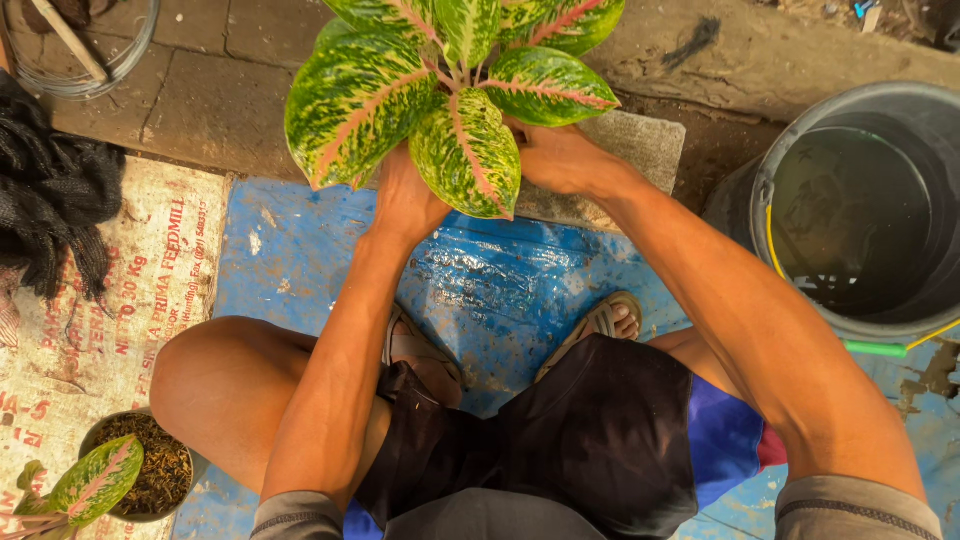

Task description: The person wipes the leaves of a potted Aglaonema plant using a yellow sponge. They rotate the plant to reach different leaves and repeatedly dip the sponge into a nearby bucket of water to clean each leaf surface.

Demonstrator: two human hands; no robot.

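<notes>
Both hands, left hand point(405, 200) and right hand point(560, 160), wrap around the leafy plant point(450, 90) at the blue sheet's point(500, 280) far edge. Fingers are hidden under leaves. Hold the stems low and gently, keeping it straight.

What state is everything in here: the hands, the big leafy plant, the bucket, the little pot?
Left hand: reaching under the leaves, grip hidden.
Right hand: reaching under the leaves, grip hidden.
Variegated plant: upright, leaves spread.
Grey bucket: uncovered, holds dark water.
Small pot: filled with dark potting mix, a leaf beside it.
Blue tarp: wet, smeared with mud.
</notes>
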